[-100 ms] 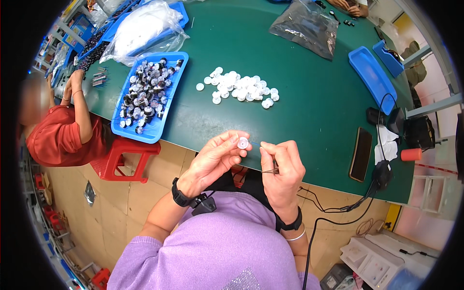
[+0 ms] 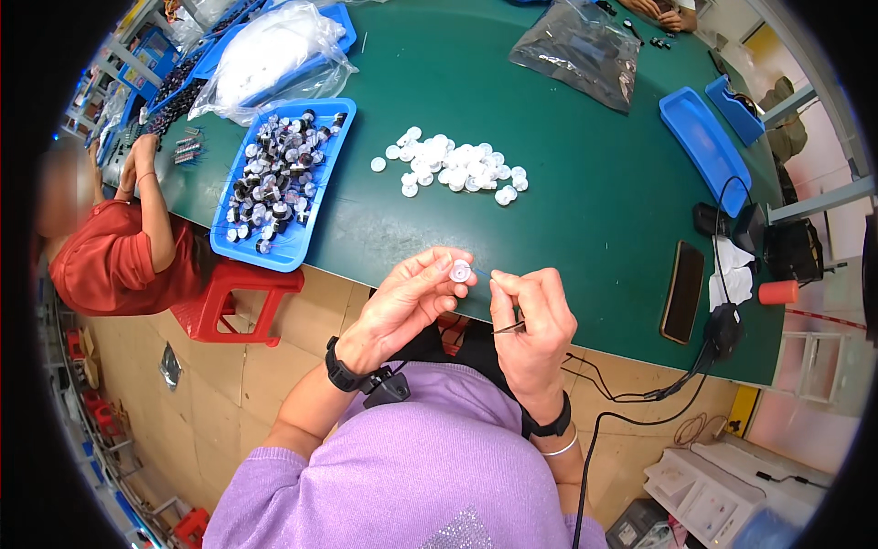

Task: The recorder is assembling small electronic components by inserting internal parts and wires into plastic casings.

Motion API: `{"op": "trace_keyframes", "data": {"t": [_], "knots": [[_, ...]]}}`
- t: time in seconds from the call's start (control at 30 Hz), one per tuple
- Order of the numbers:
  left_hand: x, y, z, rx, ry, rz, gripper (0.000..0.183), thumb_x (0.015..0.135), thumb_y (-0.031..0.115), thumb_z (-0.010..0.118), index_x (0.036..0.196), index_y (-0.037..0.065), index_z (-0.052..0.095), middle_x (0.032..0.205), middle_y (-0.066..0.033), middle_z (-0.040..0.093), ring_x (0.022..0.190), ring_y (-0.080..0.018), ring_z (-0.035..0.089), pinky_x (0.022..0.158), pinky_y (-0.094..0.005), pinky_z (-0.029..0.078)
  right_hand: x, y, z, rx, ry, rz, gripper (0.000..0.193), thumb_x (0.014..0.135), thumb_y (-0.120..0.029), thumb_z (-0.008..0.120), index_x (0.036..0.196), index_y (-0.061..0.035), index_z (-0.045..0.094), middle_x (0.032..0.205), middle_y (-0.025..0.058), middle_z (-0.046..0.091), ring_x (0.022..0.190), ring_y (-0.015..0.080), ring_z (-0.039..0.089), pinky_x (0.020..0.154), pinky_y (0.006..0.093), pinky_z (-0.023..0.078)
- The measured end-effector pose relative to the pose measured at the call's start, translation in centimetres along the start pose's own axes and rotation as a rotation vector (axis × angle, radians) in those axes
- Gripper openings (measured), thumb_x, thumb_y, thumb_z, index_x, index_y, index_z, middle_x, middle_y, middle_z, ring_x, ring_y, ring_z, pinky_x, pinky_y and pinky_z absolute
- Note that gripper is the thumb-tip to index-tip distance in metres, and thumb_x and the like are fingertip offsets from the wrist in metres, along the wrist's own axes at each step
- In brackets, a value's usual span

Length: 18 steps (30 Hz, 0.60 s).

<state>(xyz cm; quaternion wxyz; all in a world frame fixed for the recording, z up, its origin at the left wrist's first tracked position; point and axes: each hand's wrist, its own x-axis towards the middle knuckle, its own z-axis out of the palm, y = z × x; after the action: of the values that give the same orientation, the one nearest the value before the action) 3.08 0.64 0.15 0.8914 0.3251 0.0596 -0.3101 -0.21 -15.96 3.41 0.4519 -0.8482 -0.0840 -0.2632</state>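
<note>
Between thumb and fingertips, my left hand pinches a small round whitish plastic part with a ring-shaped centre. A thin bluish wire runs from this part toward my right hand, whose thumb and index finger are pressed together at the wire's end. A slim dark metal tool, perhaps tweezers, sticks out of the same hand below the thumb. Both hands are raised at the table's near edge. Beyond them a loose pile of white round plastic discs lies on the green table.
Left of the pile, a blue tray holds many small black-and-clear parts with wires. Plastic bags lie farther back. At right are a phone, black cables and a long blue tray. A person in red sits at left.
My right fingertips and the slim dark tool have shifted very slightly to the left. My left hand keeps its place with the round part.
</note>
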Motion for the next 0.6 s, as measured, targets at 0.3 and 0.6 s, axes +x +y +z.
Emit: {"op": "trace_keyframes", "data": {"t": [0.3, 0.6], "knots": [[0.12, -0.1, 0.3, 0.026, 0.006, -0.005, 0.025, 0.095, 0.022, 0.054, 0.111, 0.002, 0.057, 0.095, -0.0082, 0.064, 0.081, -0.0089, 0.061, 0.066, -0.0198, 0.051, 0.01, 0.16, -0.19, -0.044, -0.02, -0.031, 0.011, 0.076, 0.003, 0.068, 0.085, -0.0019, 0.063, 0.073, 0.0076, 0.051, 0.054, 0.0192, 0.055, 0.048, 0.0317, 0.044], [-0.01, -0.1, 0.3, 0.053, 0.026, 0.0, 0.026, 0.095, 0.023, 0.056, 0.11, 0.003, 0.057, 0.095, -0.0077, 0.064, 0.081, -0.0091, 0.06, 0.065, -0.02, 0.051, -0.13, 0.11, -0.23, -0.063, -0.018, -0.04, 0.011, 0.077, 0.002, 0.067, 0.086, -0.0016, 0.063, 0.074, 0.0077, 0.051, 0.054, 0.0195, 0.055, 0.048, 0.0321, 0.044]]}}
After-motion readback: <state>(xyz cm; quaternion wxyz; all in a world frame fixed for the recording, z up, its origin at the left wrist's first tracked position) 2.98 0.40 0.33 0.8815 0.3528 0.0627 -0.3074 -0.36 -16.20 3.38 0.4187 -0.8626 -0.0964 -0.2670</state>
